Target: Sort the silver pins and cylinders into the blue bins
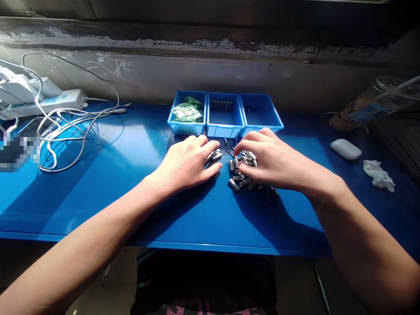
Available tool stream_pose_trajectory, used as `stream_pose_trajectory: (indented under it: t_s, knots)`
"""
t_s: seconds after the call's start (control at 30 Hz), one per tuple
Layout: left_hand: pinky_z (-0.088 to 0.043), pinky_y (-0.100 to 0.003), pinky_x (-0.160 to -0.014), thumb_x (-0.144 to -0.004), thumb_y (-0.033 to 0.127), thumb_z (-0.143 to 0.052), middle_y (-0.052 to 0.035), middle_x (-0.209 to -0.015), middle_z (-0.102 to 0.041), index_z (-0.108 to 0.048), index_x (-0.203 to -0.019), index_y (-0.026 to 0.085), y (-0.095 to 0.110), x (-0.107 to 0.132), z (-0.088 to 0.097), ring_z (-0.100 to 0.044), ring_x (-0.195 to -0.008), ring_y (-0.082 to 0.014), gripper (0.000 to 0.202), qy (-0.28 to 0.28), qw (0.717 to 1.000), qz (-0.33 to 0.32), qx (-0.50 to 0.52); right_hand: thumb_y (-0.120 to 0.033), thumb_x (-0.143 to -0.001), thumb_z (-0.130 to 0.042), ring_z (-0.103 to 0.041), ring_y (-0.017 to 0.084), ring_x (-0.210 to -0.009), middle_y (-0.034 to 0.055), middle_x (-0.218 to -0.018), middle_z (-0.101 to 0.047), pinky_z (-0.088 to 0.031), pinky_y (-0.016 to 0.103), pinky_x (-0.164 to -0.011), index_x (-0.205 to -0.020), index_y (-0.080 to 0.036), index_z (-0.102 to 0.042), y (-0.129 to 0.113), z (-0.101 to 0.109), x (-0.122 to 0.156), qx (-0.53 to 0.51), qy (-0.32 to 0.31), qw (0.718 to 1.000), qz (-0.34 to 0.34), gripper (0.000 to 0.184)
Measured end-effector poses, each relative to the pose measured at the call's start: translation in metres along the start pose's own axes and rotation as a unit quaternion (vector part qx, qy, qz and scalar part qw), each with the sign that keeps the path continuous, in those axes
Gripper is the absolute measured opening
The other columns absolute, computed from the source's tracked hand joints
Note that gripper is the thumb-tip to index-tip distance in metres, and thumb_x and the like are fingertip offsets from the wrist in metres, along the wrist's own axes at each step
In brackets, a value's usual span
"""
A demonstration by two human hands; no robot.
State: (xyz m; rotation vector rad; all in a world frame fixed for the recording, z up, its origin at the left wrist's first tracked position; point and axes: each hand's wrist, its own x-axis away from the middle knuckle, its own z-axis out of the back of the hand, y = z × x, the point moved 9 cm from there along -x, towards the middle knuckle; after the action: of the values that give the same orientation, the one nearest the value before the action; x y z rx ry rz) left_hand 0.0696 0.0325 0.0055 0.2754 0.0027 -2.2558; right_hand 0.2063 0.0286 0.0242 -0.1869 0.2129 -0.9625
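My left hand lies low over the blue table, fingers curved and thumb apart. Several short, silvery six-sided metal pieces, like long nuts, lie in the gap between its thumb and forefinger. My right hand arches over a loose pile of the same metal pieces, its thumb and forefinger apart and close to the pieces. Part of the pile is hidden beneath the palm. A thin dark screw-like part lies between the hands, near the bins.
Behind the hands stand three blue bins: a left bin with green-tinted plastic packets, a middle bin with a row of metal pieces, and a right bin. White cables lie left; a plastic cup, white case and crumpled tissue right.
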Motion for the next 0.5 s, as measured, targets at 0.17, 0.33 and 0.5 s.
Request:
stream_pose_trajectory:
  t_s: [0.17,0.33,0.5]
  knots:
    - [-0.057,-0.033,-0.077,-0.101,0.040,-0.057,-0.0076,-0.115,-0.069,-0.062,-0.135,0.023,-0.001,0.000,-0.003,-0.068,-0.101,-0.0265,0.038,-0.016,1.000,-0.005,0.018,-0.033,-0.093,-0.062,-0.059,0.032,-0.104,0.0110,-0.108,-0.071,-0.050,0.043,-0.084,-0.111,-0.021,-0.071,0.003,-0.015,-0.005,-0.017,-0.030,0.999,0.006,0.024]
    - [-0.055,-0.031,-0.072,-0.099,0.027,-0.055,-0.0062,-0.111,-0.070,-0.064,-0.131,0.023,0.000,-0.001,-0.004,-0.069,-0.096,-0.0250,0.033,-0.019,0.999,-0.017,0.020,-0.029,-0.095,-0.057,-0.063,0.029,-0.099,0.0095,-0.108,-0.072,-0.049,0.042,-0.084,-0.104,-0.022,-0.072,0.001,-0.024,-0.010,-0.024,-0.034,0.999,0.000,0.019]
    - [-0.055,-0.030,-0.072,-0.099,0.025,-0.055,-0.0063,-0.111,-0.070,-0.064,-0.131,0.023,-0.001,-0.001,-0.004,-0.069,-0.096,-0.0249,0.033,-0.024,0.999,-0.008,0.030,-0.025,-0.095,-0.055,-0.065,0.028,-0.101,0.0085,-0.109,-0.072,-0.049,0.041,-0.083,-0.104,-0.023,-0.073,0.005,-0.027,-0.011,-0.029,-0.025,0.999,-0.009,0.021]
